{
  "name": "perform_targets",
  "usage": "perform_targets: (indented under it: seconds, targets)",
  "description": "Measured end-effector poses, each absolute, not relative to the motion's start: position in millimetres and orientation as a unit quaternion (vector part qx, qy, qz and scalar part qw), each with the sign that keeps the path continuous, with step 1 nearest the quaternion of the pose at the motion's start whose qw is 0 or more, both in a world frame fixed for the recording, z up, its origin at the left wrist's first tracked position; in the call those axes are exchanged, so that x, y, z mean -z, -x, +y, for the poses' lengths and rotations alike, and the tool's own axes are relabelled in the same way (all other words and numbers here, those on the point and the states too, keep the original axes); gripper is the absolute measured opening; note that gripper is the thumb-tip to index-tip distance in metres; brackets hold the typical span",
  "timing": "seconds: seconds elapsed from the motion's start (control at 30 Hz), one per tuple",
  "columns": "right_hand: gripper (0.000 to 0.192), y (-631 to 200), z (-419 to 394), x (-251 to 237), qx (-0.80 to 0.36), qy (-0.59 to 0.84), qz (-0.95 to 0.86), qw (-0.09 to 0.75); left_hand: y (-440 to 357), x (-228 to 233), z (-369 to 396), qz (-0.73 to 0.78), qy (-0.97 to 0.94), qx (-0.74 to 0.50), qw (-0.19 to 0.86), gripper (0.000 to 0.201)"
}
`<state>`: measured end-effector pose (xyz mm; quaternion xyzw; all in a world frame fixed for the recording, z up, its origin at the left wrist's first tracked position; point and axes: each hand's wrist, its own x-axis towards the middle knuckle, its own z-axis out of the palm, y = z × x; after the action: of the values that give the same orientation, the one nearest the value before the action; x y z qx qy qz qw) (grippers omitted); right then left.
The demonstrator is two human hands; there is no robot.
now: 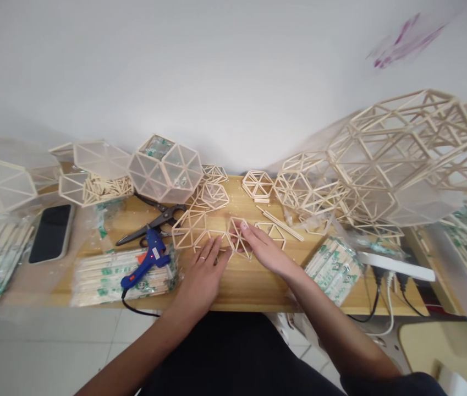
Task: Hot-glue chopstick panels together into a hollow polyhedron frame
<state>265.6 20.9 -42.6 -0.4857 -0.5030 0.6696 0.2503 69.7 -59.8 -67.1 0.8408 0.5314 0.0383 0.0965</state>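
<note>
My left hand (202,275) lies flat on the wooden table (241,283), fingers spread and touching the lower edge of a flat hexagon frame of thin wooden sticks (194,228). My right hand (267,250) presses its fingertips on a smaller stick hexagon (238,236) right beside the first one. Both frames lie flat and touch each other. Neither hand lifts anything.
A blue glue gun (148,259) rests on packs of chopsticks (105,278) at the left, black scissors (154,224) behind it, and a phone (50,232) farther left. Stick polyhedra (406,154) pile up at the back and right. A power strip (394,265) sits on the right.
</note>
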Motion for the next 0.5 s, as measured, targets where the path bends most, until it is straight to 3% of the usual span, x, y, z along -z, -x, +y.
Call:
perform_targets:
  seconds: [0.3, 0.5]
  targets:
    - [0.077, -268.4, 19.9, 47.2, -0.656, 0.498, -0.512, 0.244, -72.2, 64.6, -61.0, 0.533, -0.841, -0.028, 0.09, 0.061]
    - [0.067, -269.6, 19.8, 49.6, -0.629, 0.5, -0.543, 0.243, -73.1, 63.3, -60.6, 0.537, -0.837, -0.029, 0.101, 0.061]
